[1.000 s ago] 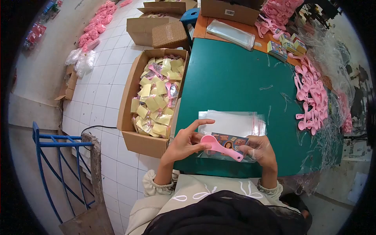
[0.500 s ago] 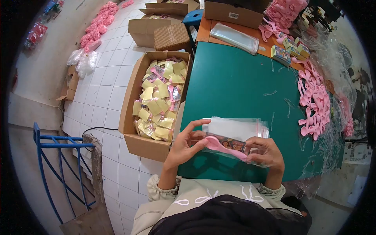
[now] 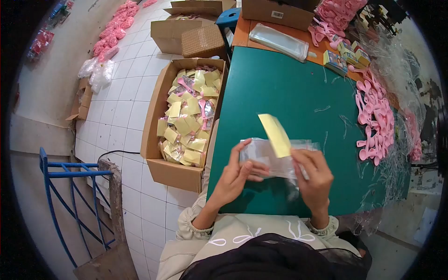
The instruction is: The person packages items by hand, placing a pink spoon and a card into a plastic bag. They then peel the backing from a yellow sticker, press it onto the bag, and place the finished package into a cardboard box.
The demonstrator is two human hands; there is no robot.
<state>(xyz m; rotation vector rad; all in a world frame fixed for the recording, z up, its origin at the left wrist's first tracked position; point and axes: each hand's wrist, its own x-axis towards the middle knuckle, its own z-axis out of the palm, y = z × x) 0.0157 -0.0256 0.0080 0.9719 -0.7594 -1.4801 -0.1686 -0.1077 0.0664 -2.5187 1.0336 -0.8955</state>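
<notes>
My right hand [image 3: 311, 175] pinches the lower end of a small packet with a pale yellow card back [image 3: 276, 134]. The packet tilts up above the table and is slightly blurred. No pink spoon shows on this side. My left hand [image 3: 240, 172] has its fingers spread at the left edge of a stack of clear plastic bags [image 3: 261, 151], which lies on the green table. Whether those fingers touch the bags is hard to see. Part of the stack is covered by the packet and my right hand.
Left of the green tabletop [image 3: 280, 84] stands a cardboard box [image 3: 175, 176] full of yellow-backed packets. Pink spoons [image 3: 373, 116] lie in a heap on the right, beside small stacks of cards [image 3: 335, 63]. More clear bags [image 3: 280, 41] rest at the far end. A blue metal frame [image 3: 74, 172] stands lower left.
The packet with the pink spoon and printed card has left my left hand. My right hand has raised and turned it, so its yellow back now shows. My left fingers have opened.
</notes>
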